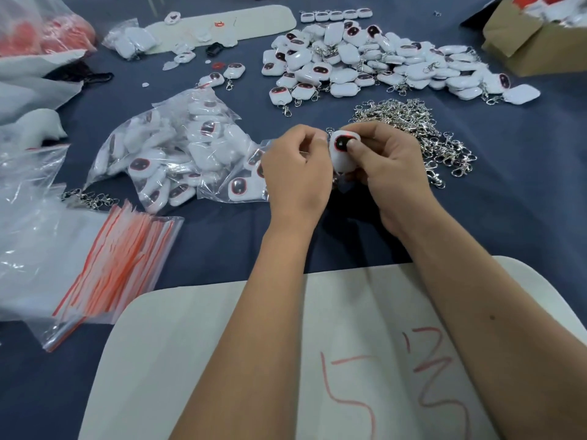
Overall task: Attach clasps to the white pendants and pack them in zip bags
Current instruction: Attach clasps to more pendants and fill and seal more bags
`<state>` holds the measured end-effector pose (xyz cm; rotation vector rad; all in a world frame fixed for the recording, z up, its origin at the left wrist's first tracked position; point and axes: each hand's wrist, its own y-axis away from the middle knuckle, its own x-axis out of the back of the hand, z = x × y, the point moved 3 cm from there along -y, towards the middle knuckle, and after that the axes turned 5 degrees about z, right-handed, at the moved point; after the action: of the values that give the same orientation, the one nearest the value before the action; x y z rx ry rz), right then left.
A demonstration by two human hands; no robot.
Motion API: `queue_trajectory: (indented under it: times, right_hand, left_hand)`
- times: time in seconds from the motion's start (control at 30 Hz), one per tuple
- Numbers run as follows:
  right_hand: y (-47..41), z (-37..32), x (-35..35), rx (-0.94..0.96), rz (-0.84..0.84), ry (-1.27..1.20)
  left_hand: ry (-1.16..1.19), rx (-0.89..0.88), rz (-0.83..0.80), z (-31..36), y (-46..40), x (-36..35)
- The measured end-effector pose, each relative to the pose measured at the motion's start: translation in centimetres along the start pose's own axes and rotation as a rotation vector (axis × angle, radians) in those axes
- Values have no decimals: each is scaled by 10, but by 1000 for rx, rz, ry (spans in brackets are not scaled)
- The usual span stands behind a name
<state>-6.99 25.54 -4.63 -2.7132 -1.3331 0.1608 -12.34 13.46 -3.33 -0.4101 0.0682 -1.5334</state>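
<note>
A dark blue cloth [508, 217] covers the table, and a white board [222, 344] with red marks lies at the near edge under the arms. Far to the right is a big heap of white pendants [365, 61], and just near it a pile of shiny metal clasps [413, 128]. On the left lie a heap of pendants already in clear bags [178, 154] and, nearer, a stack of empty zip bags [120, 265] with orange strips. A brown cardboard box [533, 42] is cut off at the far right corner. Both hands meet above the cloth in the middle. The right hand [387, 173] pinches one white pendant [344, 150], with its thumb on the dark face. The left hand [295, 173] has its fingers curled tight beside the pendant, pinching something too hidden to make out. A bit of metal peeks out below the pendant, but it is blurry.
</note>
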Motion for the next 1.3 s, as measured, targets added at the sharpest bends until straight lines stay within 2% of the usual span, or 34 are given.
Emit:
queue_trajectory:
  times: [0.2, 0.5, 0.73, 0.8, 0.93, 1.3]
  right_hand:
    - [-1, 1, 1, 33, 2, 18]
    - [-4, 3, -2, 95, -15, 133]
    - [-6, 1, 4, 195, 126, 293]
    - [-5, -1, 6, 216, 141, 255]
    - [-1, -4, -2, 237, 49, 243]
    - [2, -6, -5, 190, -30, 200]
  left_hand:
    - [10, -17, -87, -1, 1, -2]
    - [13, 11, -124, -2, 2, -3]
    - [0, 15, -237, -1, 5, -7]
    - [36, 27, -229, -1, 5, -7]
    - [78, 55, -175, -3, 3, -4]
    - [165, 215, -108, -6, -1, 0]
